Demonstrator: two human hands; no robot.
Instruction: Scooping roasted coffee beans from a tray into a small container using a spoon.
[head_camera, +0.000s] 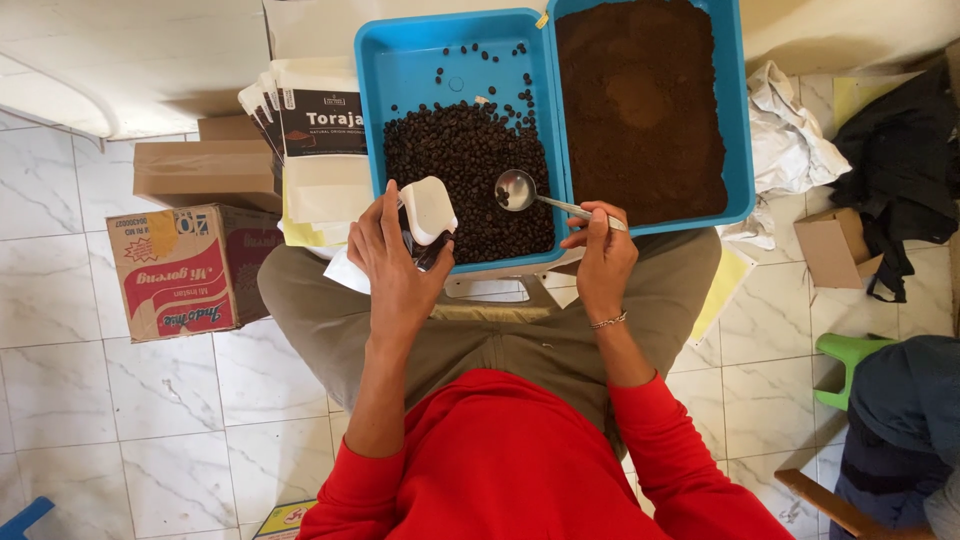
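My red sleeves (520, 460) lie nearest the camera. My left hand (395, 265) grips a small white pouch (428, 208) at the near edge of the blue tray (400, 60) of coffee beans (470, 175). My right hand (600, 255) pinches the handle of a metal spoon (516, 189), its bowl resting over the beans. A second blue tray (740, 120) just beside holds ground coffee (640, 105). Both trays rest on my lap.

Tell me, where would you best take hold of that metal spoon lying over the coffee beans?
By the thin handle end, coming from the near right. The metal spoon lies with its round bowl out over the coffee beans and its handle slanting back over the blue tray's rim, where the right hand pinches it. The bowl is smooth and awkward to pinch.
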